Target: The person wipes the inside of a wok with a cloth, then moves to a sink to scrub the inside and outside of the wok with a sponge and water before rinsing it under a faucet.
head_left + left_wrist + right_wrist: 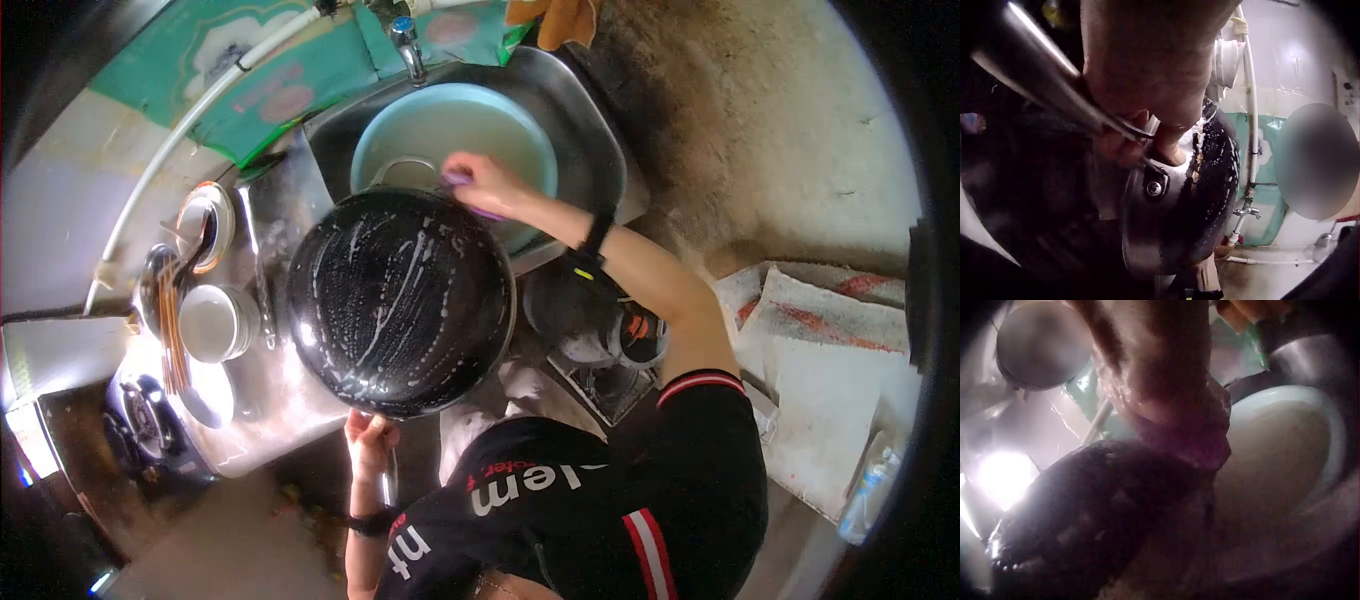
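A large black wok [400, 300] is tilted with its outer side toward the head camera, streaked with suds and drops. My left hand [370, 440] grips it at the near rim, by a metal loop handle [1063, 81] riveted to the side; the left wrist view shows the thumb pressed on the outer surface. At the far right rim, my right hand [490, 187] holds a purple scrubbing cloth [1191, 447] against the wok. A second loop handle [405, 161] sticks out over a light blue basin [548, 150] of cloudy water.
The basin sits in a steel sink [595, 125] under a tap [405, 40]. On the left counter are stacked white bowls [212, 322], chopsticks [172, 345], a ladle [155, 275] and plates [222, 228]. A dark pot [565, 310] stands at right, near my right forearm.
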`<action>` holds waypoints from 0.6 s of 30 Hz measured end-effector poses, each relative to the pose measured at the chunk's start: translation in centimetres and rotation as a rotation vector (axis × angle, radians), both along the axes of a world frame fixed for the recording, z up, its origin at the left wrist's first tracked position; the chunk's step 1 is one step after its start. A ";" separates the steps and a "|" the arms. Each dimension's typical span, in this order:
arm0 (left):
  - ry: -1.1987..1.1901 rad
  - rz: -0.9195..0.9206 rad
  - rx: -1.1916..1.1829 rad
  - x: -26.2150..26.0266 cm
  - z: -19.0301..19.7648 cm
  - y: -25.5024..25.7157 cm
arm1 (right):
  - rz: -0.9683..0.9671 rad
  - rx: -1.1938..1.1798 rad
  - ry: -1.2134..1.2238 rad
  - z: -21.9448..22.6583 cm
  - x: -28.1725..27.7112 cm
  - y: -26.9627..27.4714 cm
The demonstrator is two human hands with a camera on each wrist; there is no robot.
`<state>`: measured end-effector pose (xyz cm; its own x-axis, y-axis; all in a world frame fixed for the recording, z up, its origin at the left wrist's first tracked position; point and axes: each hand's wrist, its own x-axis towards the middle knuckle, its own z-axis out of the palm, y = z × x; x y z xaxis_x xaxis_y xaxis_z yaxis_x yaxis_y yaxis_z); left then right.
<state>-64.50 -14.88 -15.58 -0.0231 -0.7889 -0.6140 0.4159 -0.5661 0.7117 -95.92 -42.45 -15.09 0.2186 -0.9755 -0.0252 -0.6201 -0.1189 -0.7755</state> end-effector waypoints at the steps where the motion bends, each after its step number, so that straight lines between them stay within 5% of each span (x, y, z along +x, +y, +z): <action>1: -0.008 0.004 0.003 -0.1 -0.1 0.2 | -0.067 -0.035 -0.037 0.5 0.8 -0.7; 9: 0.006 0.009 -0.046 0.2 -0.5 0.2 | 0.066 0.264 -0.142 -0.5 -2.2 1.7; 13: -0.016 0.020 -0.012 0.2 -0.4 0.5 | 0.051 0.201 -0.207 -0.9 0.2 -1.0; 18: -0.050 0.054 -0.020 -0.3 -0.4 0.4 | 0.189 0.210 -0.131 -1.5 -2.3 2.0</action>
<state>-64.76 -14.44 -16.03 0.0500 -0.8003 -0.5976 0.4095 -0.5293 0.7431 -98.17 -40.47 -16.58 0.4108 -0.8934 -0.1818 -0.4955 -0.0514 -0.8671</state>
